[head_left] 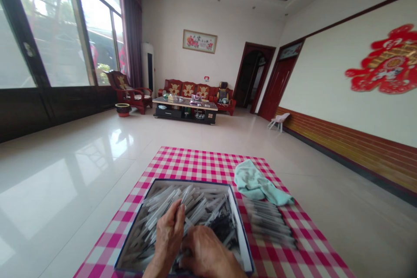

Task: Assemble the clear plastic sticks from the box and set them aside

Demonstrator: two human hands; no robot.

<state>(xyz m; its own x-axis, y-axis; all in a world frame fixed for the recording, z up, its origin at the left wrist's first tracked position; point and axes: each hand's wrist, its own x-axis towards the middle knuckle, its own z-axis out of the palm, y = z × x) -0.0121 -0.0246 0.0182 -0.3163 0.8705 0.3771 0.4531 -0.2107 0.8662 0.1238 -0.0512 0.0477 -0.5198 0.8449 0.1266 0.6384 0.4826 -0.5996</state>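
The head-worn camera looks forward and down, just above the hands [205,254].

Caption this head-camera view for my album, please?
Left hand and right hand dig among slender pale sticks in a box on pink gingham cloth.

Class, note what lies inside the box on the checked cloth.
The box holds a heap of thin, pale sticks, with the left hand and right hand among them. The heap hides the box's floor; the hands cover more sticks.
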